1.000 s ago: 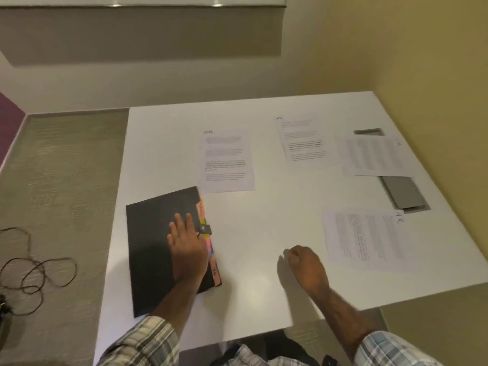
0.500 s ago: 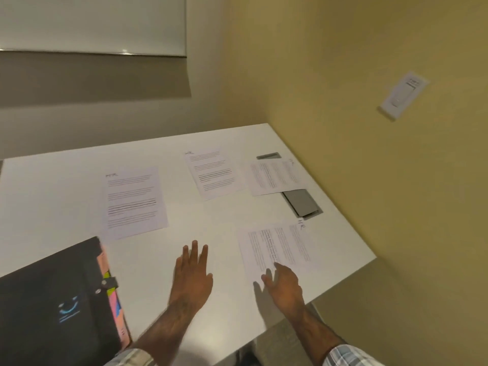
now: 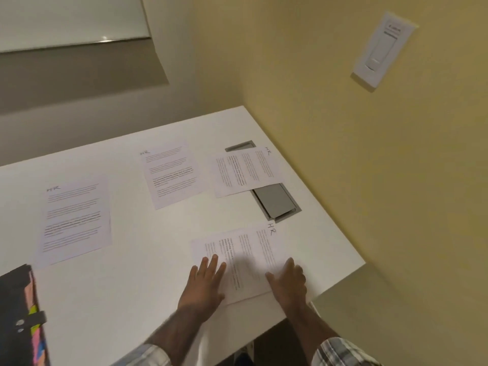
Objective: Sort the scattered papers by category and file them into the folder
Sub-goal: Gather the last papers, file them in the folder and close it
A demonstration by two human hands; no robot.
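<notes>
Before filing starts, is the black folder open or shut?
Shut: the folder lies flat, cover over coloured tabs, strap across its edge.

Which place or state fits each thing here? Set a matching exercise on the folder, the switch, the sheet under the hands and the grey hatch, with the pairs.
1 black folder
2 white switch
3 sheet touched by left hand and right hand
4 grey hatch

A on the yellow wall
B partly covered by another sheet
C at the near desk edge
D far left, coloured tabs showing

Pairs: 1-D, 2-A, 3-C, 4-B
</notes>
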